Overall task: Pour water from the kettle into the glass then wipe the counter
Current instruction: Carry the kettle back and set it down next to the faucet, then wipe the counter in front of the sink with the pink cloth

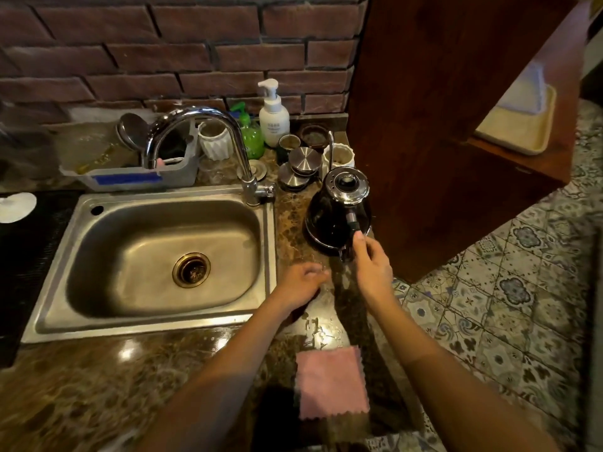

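The pour looks not yet begun, as far as one can judge: the black gooseneck kettle (337,212) stands upright on the marbled desk (98,386) right of the steel sink (153,256), and the right hand (372,269) closes around its handle. The left hand (301,283) curls around what seems to be a clear glass (321,288) just beside the kettle, but the glass is so transparent and blurred that its outline and water level cannot be made out. Droplets glisten on the desk near the pink cloth (331,383), which lies untouched, so the wiping remains.
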